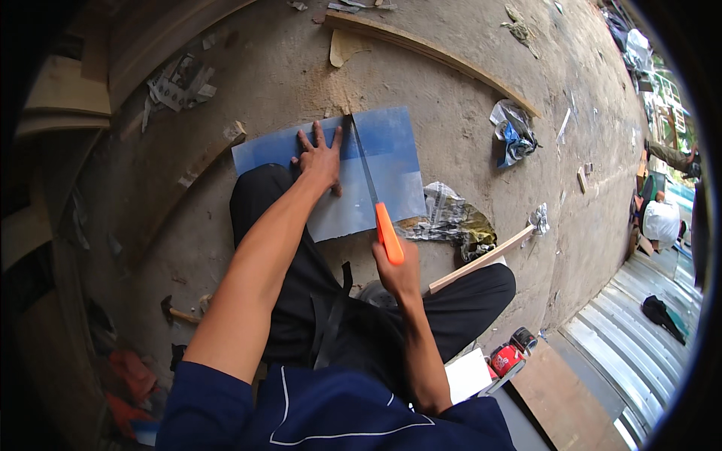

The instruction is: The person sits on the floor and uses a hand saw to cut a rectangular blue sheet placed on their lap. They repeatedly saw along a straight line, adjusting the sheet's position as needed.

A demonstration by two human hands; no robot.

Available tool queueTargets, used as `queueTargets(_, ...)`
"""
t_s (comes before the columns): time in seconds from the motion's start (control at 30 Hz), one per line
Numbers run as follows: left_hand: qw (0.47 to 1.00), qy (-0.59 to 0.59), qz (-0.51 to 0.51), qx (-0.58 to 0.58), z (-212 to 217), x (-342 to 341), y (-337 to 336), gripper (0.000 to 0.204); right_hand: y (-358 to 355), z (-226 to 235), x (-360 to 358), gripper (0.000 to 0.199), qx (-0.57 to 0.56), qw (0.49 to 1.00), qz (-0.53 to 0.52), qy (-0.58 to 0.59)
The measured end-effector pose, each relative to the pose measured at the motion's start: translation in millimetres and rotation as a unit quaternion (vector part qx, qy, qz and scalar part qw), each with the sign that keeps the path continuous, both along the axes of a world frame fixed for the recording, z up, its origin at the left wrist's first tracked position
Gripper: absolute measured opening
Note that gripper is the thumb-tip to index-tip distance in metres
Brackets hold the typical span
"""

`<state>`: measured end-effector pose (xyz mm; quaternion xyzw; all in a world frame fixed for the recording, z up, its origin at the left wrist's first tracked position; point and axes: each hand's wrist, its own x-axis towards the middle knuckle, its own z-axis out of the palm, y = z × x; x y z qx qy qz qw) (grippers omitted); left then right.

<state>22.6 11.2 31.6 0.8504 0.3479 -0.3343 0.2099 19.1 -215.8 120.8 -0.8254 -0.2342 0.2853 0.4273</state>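
Note:
A thin sheet with a blue and grey face (387,158) lies in front of me, its near left part by my bent knee. My left hand (322,161) presses on the sheet with fingers spread, just left of the blade. My right hand (398,269) is wrapped round the orange handle of a hand saw (387,229). The saw's narrow dark blade runs away from me over the sheet, its tip at the far edge. Whether the teeth are inside a cut, I cannot tell.
Sawdust (331,92) covers the ground beyond the sheet, near a long wood strip (444,62). Crumpled newspaper (451,214) and a wood stick (481,259) lie right. A hammer (180,314) lies left. Red tins (508,359) and corrugated metal sheets (624,308) are at lower right.

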Motion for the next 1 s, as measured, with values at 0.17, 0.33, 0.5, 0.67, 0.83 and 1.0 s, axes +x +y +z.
queueTargets(0.17, 1.0, 0.0, -0.01, -0.006, -1.2, 6.1, -7.8, 0.142, -13.5, 17.0, 1.7, 0.024, -0.039, 0.998, -0.008, 0.05)
queueTargets(0.33, 1.0, 0.0, -0.015, -0.003, -1.8, 4.6, -4.5, 0.142, -16.1, 17.5, 20.1, 0.025, -0.031, 0.995, -0.056, 0.08)
queueTargets(0.5, 0.998, -0.015, -0.05, 0.026, -2.7, 1.8, -6.2, 0.15, -27.6, 11.2, 3.0, 0.024, -0.027, 1.0, -0.011, -0.002)
queueTargets(0.67, 0.998, -0.038, -0.034, 0.037, -28.2, 9.6, 0.9, 0.155, -32.2, 1.6, -4.9, 0.026, -0.025, 0.999, -0.037, 0.028)
queueTargets(0.83, 0.948, -0.237, 0.184, 0.104, -60.5, 14.9, 0.1, 0.07, -38.5, -6.6, -11.1, 0.024, -0.018, 0.999, -0.025, 0.014)
queueTargets(1.0, 0.902, -0.312, 0.191, 0.232, -85.3, 5.5, -7.8, 0.045, -35.5, -4.7, -10.4, 0.022, -0.024, 0.999, -0.024, 0.031)
